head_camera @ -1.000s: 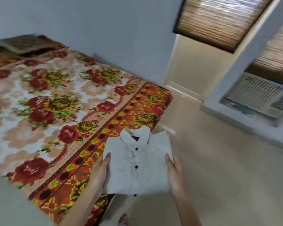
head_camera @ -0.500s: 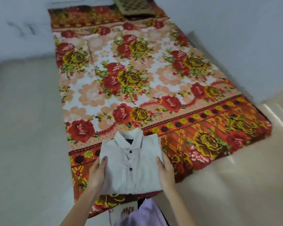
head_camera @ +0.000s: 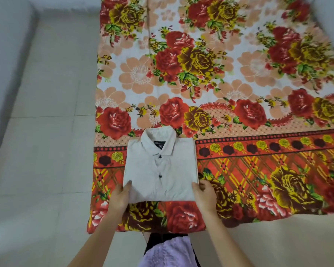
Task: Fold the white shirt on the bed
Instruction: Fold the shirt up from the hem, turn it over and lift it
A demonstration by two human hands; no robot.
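The white shirt [head_camera: 160, 166] is folded into a neat rectangle, collar away from me and dark buttons facing up. It lies over the near left part of the bed [head_camera: 239, 83], which has a red, yellow and peach floral cover. My left hand [head_camera: 121, 195] grips the shirt's near left corner with the thumb on top. My right hand [head_camera: 203, 193] grips the near right corner the same way. The fingers of both hands are hidden under the cloth.
Pale tiled floor [head_camera: 46, 151] runs along the left of the bed and in front of it. A grey wall base [head_camera: 0, 93] borders the floor at far left. My lilac garment [head_camera: 166, 253] shows at the bottom edge.
The view has swung from the room's window side round to face the bed squarely. The folded shirt, held in both hands throughout, has come down over the bed's near edge.
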